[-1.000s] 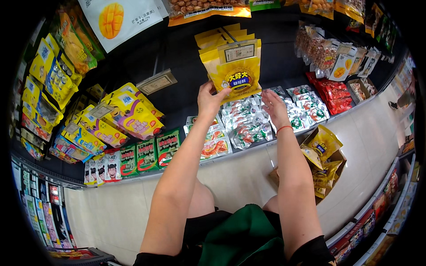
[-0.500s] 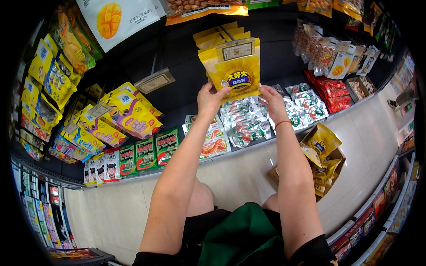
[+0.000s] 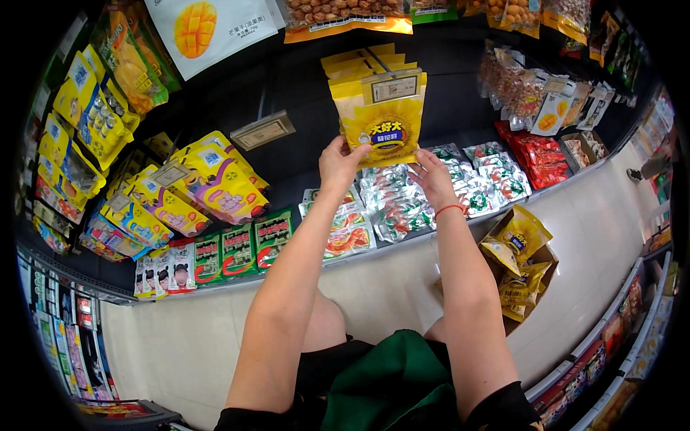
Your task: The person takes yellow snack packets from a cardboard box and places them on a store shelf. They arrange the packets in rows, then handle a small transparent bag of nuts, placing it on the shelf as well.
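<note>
A yellow snack pouch (image 3: 384, 122) with a sunflower picture hangs at the front of a row of like pouches on a peg, under a small price tag (image 3: 393, 87). My left hand (image 3: 339, 164) grips the pouch's lower left corner. My right hand (image 3: 433, 179), with a red band at the wrist, touches its lower right corner with fingers spread. Both arms reach up from the lower edge.
A brown carton (image 3: 535, 276) with several more yellow pouches (image 3: 519, 241) stands on the pale floor at right. Green-and-silver packets (image 3: 402, 208) lie on the shelf below. Yellow and purple bags (image 3: 215, 179) hang at left, red packets (image 3: 535, 154) at right.
The yellow pouch has shifted slightly up and settled against the hanging row; both hands stay at its lower corners.
</note>
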`<action>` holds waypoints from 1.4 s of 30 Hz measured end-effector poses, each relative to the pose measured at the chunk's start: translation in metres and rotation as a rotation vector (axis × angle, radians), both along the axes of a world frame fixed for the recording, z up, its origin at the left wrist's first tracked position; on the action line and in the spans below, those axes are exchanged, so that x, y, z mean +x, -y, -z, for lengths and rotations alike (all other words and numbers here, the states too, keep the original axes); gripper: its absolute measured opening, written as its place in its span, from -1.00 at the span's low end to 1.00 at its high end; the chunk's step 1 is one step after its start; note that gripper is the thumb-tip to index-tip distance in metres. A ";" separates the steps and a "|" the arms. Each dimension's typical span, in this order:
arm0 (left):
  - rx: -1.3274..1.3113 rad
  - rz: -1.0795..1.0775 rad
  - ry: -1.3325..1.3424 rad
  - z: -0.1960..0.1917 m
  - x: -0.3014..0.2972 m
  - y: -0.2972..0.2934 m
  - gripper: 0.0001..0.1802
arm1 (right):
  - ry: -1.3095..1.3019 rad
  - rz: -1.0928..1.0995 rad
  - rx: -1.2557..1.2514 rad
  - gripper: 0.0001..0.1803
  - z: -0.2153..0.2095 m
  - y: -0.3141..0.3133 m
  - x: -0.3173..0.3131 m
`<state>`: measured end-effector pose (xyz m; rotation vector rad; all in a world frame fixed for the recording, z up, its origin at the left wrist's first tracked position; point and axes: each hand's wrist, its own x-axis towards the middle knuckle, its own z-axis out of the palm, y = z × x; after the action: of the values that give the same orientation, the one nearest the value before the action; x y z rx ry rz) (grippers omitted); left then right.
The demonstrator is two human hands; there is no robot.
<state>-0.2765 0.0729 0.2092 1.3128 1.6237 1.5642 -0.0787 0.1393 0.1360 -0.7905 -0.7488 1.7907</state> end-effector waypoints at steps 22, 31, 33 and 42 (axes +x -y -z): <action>-0.093 0.079 0.021 -0.005 0.006 -0.001 -0.66 | -0.116 -0.151 0.114 -0.52 -0.018 -0.012 0.003; -0.087 0.062 0.024 -0.002 0.007 -0.001 -0.64 | -0.401 -0.012 0.046 -0.71 -0.009 -0.008 -0.009; -0.087 0.062 0.018 -0.002 0.008 0.000 -0.64 | -0.469 0.011 0.022 -0.68 -0.010 -0.005 -0.012; -0.073 0.082 0.038 -0.007 0.005 0.005 -0.67 | -0.561 -0.010 0.008 -0.68 -0.012 -0.001 -0.016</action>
<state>-0.2720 0.0679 0.2158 1.2876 1.5690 1.4585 -0.0947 0.1402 0.1478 -0.2491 -0.3854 1.8904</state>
